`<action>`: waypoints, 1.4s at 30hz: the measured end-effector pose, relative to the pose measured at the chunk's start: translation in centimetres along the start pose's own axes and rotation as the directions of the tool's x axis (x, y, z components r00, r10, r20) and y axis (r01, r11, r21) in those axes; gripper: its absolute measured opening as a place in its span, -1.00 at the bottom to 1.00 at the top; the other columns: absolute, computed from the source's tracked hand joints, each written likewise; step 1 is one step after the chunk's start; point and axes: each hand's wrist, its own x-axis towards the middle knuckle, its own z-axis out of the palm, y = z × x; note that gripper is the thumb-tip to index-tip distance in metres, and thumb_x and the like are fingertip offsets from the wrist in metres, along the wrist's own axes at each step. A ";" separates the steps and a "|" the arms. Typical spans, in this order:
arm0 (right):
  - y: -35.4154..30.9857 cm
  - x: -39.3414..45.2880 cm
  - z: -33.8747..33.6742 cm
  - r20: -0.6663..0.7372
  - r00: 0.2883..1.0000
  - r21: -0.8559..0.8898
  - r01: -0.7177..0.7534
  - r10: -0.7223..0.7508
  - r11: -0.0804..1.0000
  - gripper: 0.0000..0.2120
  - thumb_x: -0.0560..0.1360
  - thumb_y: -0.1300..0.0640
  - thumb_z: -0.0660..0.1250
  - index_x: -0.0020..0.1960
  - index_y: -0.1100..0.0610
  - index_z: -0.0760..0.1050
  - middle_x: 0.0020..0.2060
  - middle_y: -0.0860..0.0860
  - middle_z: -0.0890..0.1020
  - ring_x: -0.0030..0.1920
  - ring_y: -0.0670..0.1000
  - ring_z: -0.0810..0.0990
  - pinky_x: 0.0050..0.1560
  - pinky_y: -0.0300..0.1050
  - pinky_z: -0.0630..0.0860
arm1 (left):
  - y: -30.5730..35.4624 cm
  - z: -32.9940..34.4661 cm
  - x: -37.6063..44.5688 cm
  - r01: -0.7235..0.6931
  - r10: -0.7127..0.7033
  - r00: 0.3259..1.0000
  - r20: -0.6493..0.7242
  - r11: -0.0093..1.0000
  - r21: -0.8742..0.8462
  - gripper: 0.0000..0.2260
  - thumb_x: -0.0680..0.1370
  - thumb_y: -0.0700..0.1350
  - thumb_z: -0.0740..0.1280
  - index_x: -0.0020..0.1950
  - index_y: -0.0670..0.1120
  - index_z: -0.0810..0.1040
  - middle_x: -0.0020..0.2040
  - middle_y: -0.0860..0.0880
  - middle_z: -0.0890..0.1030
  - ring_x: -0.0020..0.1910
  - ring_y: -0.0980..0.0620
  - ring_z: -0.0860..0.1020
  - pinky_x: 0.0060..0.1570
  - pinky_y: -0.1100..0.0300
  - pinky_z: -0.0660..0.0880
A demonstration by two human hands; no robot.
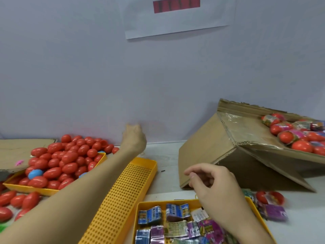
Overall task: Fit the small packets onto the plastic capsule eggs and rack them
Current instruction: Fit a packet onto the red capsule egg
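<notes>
On table, L side: red eggs (59, 161) piled in yellow tray (21, 188).
L hand (134, 136): by wall, fingers hidden, can't tell.
R hand (213, 185): loose, holds nothing, over packets (167, 224).

**Plastic, card and foil on the bench**

The capsule eggs (59, 161) are smooth, glossy plastic, mostly red with a few blue ones, catching highlights on their rounded sides. They sit in a matt yellow plastic tray (35, 190). The long yellow rack (121, 196) is the same matt plastic, its floor pierced with rows of small holes. The small packets (177, 224) look like printed film or foil, creased and shiny. The box (207, 150) is matt brown corrugated cardboard with rough torn edges and a strip of glossy clear tape. The wall sheet (175, 20) is matt white paper
</notes>
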 end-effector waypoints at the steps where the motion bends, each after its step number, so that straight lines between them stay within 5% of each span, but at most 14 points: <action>1: -0.1 -0.1 -0.1 0.023 1.000 -0.011 0.006 -0.005 1.000 -0.82 0.56 0.10 0.34 -0.14 -0.14 0.63 -0.25 -0.27 0.66 -0.14 -0.24 0.61 -0.20 -0.43 0.50 | 1.1 -0.8 -0.6 0.001 -0.002 1.000 -0.012 0.997 -0.073 -0.76 0.64 -0.22 0.12 0.24 -0.22 0.48 0.23 -0.27 0.41 0.06 -0.31 0.50 0.04 0.03 0.40; 5: -0.5 -0.3 -0.8 0.145 0.989 -0.108 -0.005 0.021 0.994 -0.81 0.56 0.11 0.34 -0.14 -0.12 0.65 -0.28 -0.28 0.66 -0.18 -0.29 0.61 -0.23 -0.46 0.48 | 5.0 -4.7 -4.5 0.043 -0.029 0.999 0.035 0.859 -0.510 -0.80 0.63 -0.18 0.12 -0.03 -0.09 0.54 0.03 -0.16 0.62 0.01 -0.17 0.63 -0.03 0.03 0.55; 9: -0.7 -0.8 -1.5 0.231 0.969 -0.275 -0.021 0.087 0.961 -0.84 0.56 0.07 0.33 -0.09 -0.11 0.67 -0.24 -0.21 0.66 -0.09 -0.22 0.58 -0.08 -0.35 0.49 | 7.6 -8.2 -9.8 0.245 -0.138 0.968 0.209 0.353 -0.903 -0.83 0.63 -0.24 0.15 -0.06 -0.08 0.49 -0.04 -0.10 0.56 -0.08 -0.06 0.67 0.09 0.06 0.62; 12: -0.9 -1.3 -1.9 0.256 0.957 -0.390 -0.027 0.137 0.920 -0.86 0.57 0.07 0.32 -0.03 -0.07 0.67 -0.13 -0.17 0.64 -0.12 -0.18 0.60 -0.17 -0.33 0.52 | 7.4 -9.4 -13.7 0.282 -0.132 0.952 0.275 0.033 -0.959 -0.90 0.62 -0.29 0.21 0.02 -0.17 0.51 0.09 -0.21 0.52 0.00 -0.12 0.66 -0.04 0.14 0.66; 16: -1.7 -1.8 -2.0 0.344 0.924 -0.447 0.002 0.169 0.894 -0.91 0.53 0.06 0.39 -0.07 -0.05 0.68 -0.18 -0.16 0.62 -0.17 -0.16 0.60 -0.27 -0.33 0.50 | 5.6 -7.5 -17.7 0.246 -0.128 0.956 0.265 -0.148 -0.958 -0.80 0.52 -0.28 0.40 0.13 -0.25 0.52 0.08 -0.27 0.61 -0.04 -0.13 0.71 -0.09 0.14 0.65; 22: -3.8 -2.5 0.2 0.517 0.836 -0.419 0.059 0.185 0.906 -0.86 0.42 -0.06 0.50 -0.02 -0.15 0.65 -0.14 -0.16 0.56 -0.15 -0.12 0.57 -0.24 -0.29 0.47 | 3.4 -4.5 -19.1 0.278 -0.244 0.932 0.267 0.014 -0.960 -0.81 0.51 -0.21 0.45 0.09 -0.19 0.56 0.06 -0.25 0.64 -0.11 -0.09 0.72 -0.16 0.19 0.63; 31: -4.4 -3.4 3.2 0.427 0.879 -0.670 0.150 0.212 0.727 -0.75 0.37 -0.12 0.51 0.00 -0.10 0.58 -0.09 -0.16 0.45 -0.09 -0.11 0.50 -0.02 -0.13 0.50 | 2.6 -5.6 -19.0 0.221 -0.245 0.948 0.204 0.044 -0.974 -0.86 0.52 -0.24 0.44 0.06 -0.16 0.58 -0.02 -0.17 0.66 -0.16 -0.03 0.72 -0.22 0.26 0.62; 42: -4.5 -2.6 5.1 0.422 0.850 -0.737 0.118 0.316 0.665 -0.64 0.45 -0.03 0.45 0.21 -0.06 0.48 0.08 -0.01 0.47 0.14 0.04 0.50 0.17 -0.01 0.45 | 2.3 -6.0 -18.8 0.212 -0.234 0.953 0.192 0.062 -0.975 -0.89 0.53 -0.26 0.42 0.04 -0.16 0.58 -0.02 -0.17 0.65 -0.16 -0.05 0.72 -0.19 0.22 0.64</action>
